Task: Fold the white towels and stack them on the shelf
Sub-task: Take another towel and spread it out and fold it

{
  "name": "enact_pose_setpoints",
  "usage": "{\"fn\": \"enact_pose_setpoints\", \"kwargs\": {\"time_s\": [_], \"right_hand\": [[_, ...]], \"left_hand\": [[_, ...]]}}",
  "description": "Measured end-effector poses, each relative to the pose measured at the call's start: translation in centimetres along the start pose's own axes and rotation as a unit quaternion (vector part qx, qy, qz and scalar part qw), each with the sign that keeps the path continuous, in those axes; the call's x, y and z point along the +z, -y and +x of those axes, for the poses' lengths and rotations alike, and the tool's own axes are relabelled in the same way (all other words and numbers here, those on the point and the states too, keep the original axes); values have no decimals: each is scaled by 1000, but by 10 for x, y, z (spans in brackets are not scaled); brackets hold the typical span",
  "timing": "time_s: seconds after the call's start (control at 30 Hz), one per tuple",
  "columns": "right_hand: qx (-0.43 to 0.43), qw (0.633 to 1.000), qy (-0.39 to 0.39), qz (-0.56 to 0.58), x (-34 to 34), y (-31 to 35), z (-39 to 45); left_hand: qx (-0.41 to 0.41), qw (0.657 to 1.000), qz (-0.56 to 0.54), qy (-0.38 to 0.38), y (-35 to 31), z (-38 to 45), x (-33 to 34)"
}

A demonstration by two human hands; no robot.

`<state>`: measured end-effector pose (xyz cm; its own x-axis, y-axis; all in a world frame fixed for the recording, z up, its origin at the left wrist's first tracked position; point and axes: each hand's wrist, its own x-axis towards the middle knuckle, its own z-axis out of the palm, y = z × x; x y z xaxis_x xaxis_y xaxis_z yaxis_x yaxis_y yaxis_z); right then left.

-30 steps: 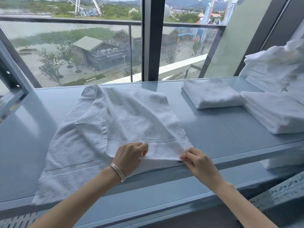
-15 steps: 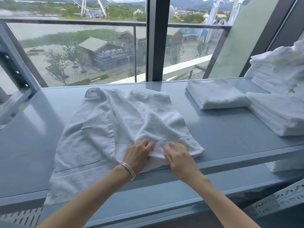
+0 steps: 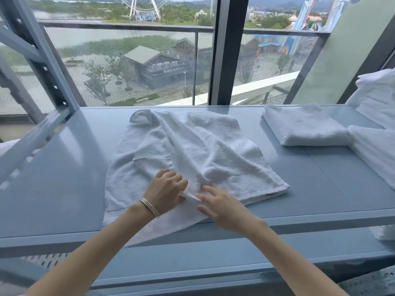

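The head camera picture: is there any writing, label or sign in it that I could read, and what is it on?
Nothing can be read.
Sign on the grey building outside the window: pale characters, too blurred to read.
Small dark tag at the near right corner of the unfolded towel: too small to read.
Folded towel, shelf: no text visible.

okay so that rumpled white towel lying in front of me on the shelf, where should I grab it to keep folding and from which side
Take the rumpled towel by its near hem, coming from the front edge of the shelf. The near right corner lies flat and free, while the middle is bunched into ridges. Your left hand already pinches cloth at the near hem; the right hand could slide out to that corner.
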<state>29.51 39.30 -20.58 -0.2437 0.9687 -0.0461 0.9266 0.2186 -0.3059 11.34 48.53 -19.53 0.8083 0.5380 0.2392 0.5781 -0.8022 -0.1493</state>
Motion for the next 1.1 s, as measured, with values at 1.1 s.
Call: {"fn": "enact_pose_setpoints", "kwargs": {"time_s": [1.1], "right_hand": [[-123, 969, -210, 33, 55, 92, 34]], "left_hand": [[-37, 979, -146, -138, 63, -122, -51]]}}
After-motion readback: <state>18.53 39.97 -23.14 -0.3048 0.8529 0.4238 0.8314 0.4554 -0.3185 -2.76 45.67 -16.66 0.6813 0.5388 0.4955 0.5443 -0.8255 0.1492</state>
